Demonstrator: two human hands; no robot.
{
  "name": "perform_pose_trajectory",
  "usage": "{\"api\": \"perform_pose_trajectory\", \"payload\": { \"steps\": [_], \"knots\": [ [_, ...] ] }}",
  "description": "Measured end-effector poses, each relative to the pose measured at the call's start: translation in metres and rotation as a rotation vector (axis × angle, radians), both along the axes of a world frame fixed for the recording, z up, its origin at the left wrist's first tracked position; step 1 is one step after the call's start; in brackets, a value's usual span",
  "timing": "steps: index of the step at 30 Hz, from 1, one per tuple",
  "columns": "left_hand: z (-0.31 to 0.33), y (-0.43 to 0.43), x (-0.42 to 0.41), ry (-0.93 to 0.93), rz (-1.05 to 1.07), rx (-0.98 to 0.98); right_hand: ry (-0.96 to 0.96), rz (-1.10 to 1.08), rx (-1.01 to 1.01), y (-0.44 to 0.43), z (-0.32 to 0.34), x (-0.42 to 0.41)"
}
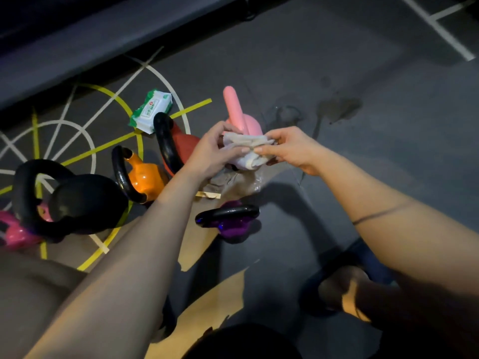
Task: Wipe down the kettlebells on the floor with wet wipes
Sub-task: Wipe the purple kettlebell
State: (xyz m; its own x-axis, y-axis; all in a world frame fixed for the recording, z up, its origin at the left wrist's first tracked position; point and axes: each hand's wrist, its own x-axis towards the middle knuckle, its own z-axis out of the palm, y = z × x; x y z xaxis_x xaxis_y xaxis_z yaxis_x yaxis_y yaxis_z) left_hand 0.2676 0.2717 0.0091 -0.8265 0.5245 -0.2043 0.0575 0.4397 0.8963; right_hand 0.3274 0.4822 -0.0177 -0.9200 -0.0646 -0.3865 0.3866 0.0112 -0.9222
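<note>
both hands pinching a crumpled wet wipe, left hand and right hand fingers clamped on it, pink kettlebell just behind, wipes pack on floor

Kettlebells, wipe pack on floor

both arms are bare from the hands back to the frame edge. a thin dark band circles the right forearm, well behind the right hand; ink or cord, it cannot be told. the left hand wears nothing. under the right arm a dark blue garment shows, too dim to tell its kind.
</note>
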Motion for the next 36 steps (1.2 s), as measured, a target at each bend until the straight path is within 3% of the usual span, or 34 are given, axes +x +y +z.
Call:
{"api": "perform_pose_trajectory", "payload": {
  "steps": [4,11,16,18,23,26,29,33,36],
  "knots": [
    [-0.005,0.011,-0.002,-0.059,-0.110,-0.063,-0.051,0.097,0.063,0.012,-0.012,-0.007],
    [-0.011,0.009,-0.005,-0.069,0.143,-0.129,-0.064,0.073,-0.004,-0.003,-0.015,-0.022],
    [-0.009,0.006,-0.001,-0.244,0.309,-0.066,0.123,-0.158,0.253,-0.032,-0.003,-0.023],
    [-0.004,0.003,0.000,-0.334,0.355,-0.013,0.210,-0.212,0.459,-0.042,0.001,-0.019],
    [0.009,-0.004,0.011,-0.560,0.446,0.155,0.506,0.014,0.860,-0.070,0.001,0.005],
    [0.012,-0.016,0.016,-0.643,0.465,0.246,0.523,0.113,0.830,-0.086,0.010,0.026],
    [0.012,-0.031,0.020,-0.720,0.478,0.298,0.299,0.096,0.722,-0.084,0.010,0.035],
    [0.013,-0.037,0.035,-0.545,0.310,0.141,0.227,-0.025,0.507,-0.076,0.008,0.038],
    [0.020,-0.041,0.044,-0.514,0.244,0.208,0.224,-0.030,0.558,-0.079,0.007,0.041]
  ]
}}
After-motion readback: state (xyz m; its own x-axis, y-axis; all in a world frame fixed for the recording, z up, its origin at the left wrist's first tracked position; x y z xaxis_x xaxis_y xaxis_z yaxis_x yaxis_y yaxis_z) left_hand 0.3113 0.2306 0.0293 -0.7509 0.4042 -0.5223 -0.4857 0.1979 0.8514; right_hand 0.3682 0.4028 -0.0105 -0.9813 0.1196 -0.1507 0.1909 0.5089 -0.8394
